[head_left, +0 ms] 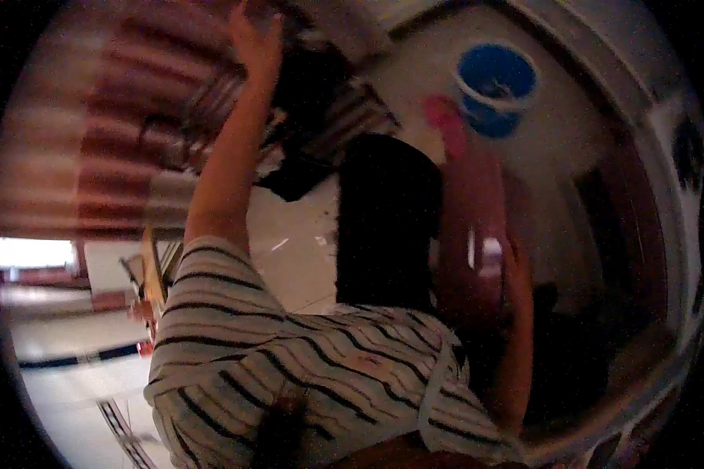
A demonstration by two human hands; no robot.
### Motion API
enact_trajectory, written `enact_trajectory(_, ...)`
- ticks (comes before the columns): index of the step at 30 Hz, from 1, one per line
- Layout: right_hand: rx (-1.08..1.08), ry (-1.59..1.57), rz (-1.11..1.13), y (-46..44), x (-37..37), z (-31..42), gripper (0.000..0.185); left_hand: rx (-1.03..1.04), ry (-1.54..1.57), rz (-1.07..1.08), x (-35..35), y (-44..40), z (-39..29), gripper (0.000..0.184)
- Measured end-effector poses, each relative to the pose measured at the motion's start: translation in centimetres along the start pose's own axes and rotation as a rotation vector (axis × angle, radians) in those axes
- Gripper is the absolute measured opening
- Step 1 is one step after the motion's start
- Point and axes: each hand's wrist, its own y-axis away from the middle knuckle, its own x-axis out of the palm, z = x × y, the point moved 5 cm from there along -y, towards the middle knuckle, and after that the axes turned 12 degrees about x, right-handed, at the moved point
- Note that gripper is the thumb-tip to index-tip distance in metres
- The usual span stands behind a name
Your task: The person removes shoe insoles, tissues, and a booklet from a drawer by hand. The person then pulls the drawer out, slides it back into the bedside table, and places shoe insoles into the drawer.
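Note:
My left hand (256, 35) reaches to the top of the view, beside a dark cloth (309, 78); its fingers look apart, though blurred, and nothing shows clearly between them. Lower on the right, my right hand (516, 258) is at the edge of a glossy reddish surface (469, 203). Its fingers are smeared and dim, so their grip and any contact are unclear. Striped fabric (360, 117) lies around the dark cloth.
A blue bucket (497, 116) with a pale rim stands at the upper right, with a pink item (446, 121) beside it. A reddish striped curtain-like cloth (117, 141) hangs at the left. Below it is a wooden object (155, 270). Pale floor tiles (293, 258) show near the middle.

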Motion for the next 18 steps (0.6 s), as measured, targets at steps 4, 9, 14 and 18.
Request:
enact_trajectory(4,0.053,0.086,-0.079,1.8,-5.2,-10.1,0.049,-0.104,0.172,-0.138,-2.6,0.0,4.6,0.062)
enact_trajectory(9,0.004,0.169,-0.066,2.5,-4.7,-8.1,0.047,-0.029,-0.148,0.389,3.3,3.7,8.6,0.059)
enact_trajectory(14,0.072,0.009,-0.052,1.4,-3.9,-10.9,0.046,-0.290,-0.171,0.572,9.7,11.3,12.7,0.053)
enact_trajectory(18,0.097,-0.018,-0.151,1.2,-5.0,-14.7,0.051,-0.372,-0.181,0.565,5.5,9.4,8.4,0.044)
